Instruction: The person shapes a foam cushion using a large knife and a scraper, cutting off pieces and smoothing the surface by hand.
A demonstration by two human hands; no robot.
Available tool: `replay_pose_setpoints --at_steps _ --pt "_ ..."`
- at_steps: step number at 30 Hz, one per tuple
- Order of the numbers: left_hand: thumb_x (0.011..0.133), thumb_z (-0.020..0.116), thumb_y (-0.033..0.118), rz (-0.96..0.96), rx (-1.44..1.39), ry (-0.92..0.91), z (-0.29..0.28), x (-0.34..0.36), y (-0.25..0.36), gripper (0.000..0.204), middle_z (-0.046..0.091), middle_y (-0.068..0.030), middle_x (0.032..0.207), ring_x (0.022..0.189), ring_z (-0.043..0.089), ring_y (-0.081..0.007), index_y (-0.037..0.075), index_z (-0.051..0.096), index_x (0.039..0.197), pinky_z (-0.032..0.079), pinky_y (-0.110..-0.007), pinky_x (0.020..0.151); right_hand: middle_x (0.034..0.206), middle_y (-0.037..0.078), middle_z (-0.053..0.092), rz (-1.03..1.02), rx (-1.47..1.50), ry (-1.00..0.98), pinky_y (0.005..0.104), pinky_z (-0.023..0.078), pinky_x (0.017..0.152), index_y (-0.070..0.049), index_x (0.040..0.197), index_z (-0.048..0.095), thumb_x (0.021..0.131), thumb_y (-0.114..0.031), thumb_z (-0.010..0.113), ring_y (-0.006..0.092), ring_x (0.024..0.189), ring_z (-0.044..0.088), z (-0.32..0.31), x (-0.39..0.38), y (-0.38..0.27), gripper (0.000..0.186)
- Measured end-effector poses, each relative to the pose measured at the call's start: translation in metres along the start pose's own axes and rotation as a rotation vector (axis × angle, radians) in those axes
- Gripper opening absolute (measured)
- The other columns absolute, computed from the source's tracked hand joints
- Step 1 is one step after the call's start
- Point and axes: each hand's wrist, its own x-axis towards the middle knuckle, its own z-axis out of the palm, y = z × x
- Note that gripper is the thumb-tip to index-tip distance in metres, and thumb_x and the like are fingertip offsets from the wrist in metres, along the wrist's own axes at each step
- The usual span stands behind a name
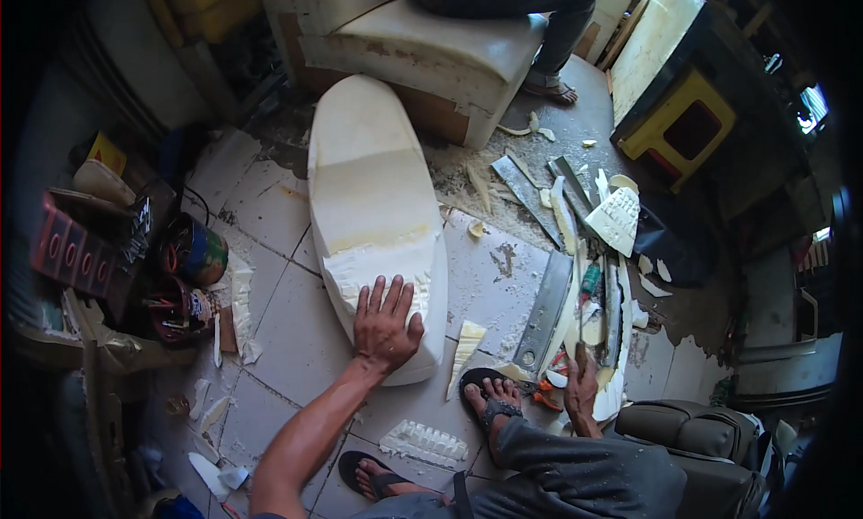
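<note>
A long, pale foam seat block (373,200) lies on the tiled floor in front of me, with a smooth far end and rough-cut facets on its near part. My left hand (388,326) rests flat on that rough part, fingers stretched out and slightly apart. Off to the right, my right hand (584,393) is closed low over the scattered tools. A thin-bladed tool (580,326) points away from its fingers; its handle is mostly hidden in the grip. Just beyond lies a green-handled screwdriver (591,281). Orange-handled pliers or cutters (545,399) lie beside my foot.
Foam offcuts (424,443) and a ridged foam piece (616,219) litter the floor. Metal strips (545,312) lie at right. Tool-filled tubs (195,249) stand left. Behind, another person's leg (562,47) hangs by a large pale seat (422,47). A dark padded seat (688,429) is near right.
</note>
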Motion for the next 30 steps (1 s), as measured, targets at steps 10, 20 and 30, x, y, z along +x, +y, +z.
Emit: replay_pose_setpoints --at_steps 10,20,30 --pt "0.098 0.049 0.033 -0.189 0.032 0.046 0.051 0.045 0.042 0.054 0.051 -0.0212 0.153 0.146 0.041 -0.0406 0.002 0.059 0.142 0.022 -0.058 0.123 0.136 0.025 0.053 0.367 -0.235 0.095 0.0531 0.045 0.100 -0.006 0.156 0.040 0.102 -0.033 0.057 0.0437 0.122 0.055 0.025 0.076 -0.002 0.063" --pt "0.098 0.052 0.031 -0.224 0.025 0.011 0.043 0.051 0.046 0.054 0.049 -0.0196 0.154 0.147 0.040 -0.0398 0.003 0.056 0.144 0.022 -0.058 0.124 0.160 0.031 0.024 0.273 -0.374 -0.157 0.0619 0.038 0.110 -0.007 0.161 0.030 0.083 -0.056 0.074 0.0488 0.139 0.031 0.071 0.096 -0.025 0.103" --pt "0.096 0.053 0.028 -0.061 0.046 -0.079 0.014 0.029 0.029 0.048 0.053 -0.0217 0.150 0.141 0.046 -0.0421 0.019 0.065 0.141 0.030 -0.060 0.119 0.129 0.027 0.058 0.026 -0.267 -0.042 0.0555 0.042 0.106 0.001 0.142 0.054 0.088 -0.026 0.068 0.0478 0.122 0.052 0.031 0.101 -0.038 0.062"
